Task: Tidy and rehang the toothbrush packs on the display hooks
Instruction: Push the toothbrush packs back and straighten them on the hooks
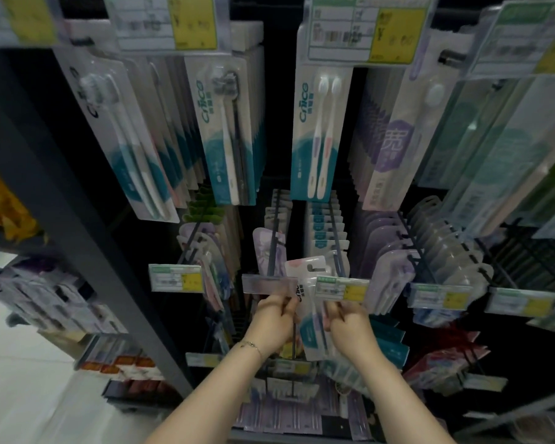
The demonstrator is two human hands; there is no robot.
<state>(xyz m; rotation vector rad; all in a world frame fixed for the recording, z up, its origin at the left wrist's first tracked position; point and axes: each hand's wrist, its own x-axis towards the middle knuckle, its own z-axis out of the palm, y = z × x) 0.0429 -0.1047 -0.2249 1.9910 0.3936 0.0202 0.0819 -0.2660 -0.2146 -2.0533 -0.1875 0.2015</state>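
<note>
I am watching a rehang in progress, at about the middle of the frame. Both hands hold one toothbrush pack (303, 274) upright in front of the middle row of hooks. The left hand (274, 322) has its fingers curled onto the pack's left edge. The right hand (350, 328) is wrapped round the right edge lower down, so both are clamped on the same pack. There is a thin bracelet (249, 346) on the left wrist.

The pack's white top with its hanging slot pokes up between a clear label strip (268, 283) to the left and a green and yellow price tag (340, 289) to the right. Each of these caps the front end of a hook. The dark hook (273, 238) behind the clear strip runs back toward the shelf wall and carries a purple pack; the one behind the price tag holds a row of packs. The slot is not yet over either tip, and I cannot tell which hook is the target.

I judge this to be the threading step. The pack is lifted and squared up but not yet hung. The next move calls for raising the slot to clear the label at the hook's end, lining it up with the tip, then sliding the pack back along the rod. The labels sit close together, so the card may snag. Larger packs (314, 136) hang across the upper frame.
</note>
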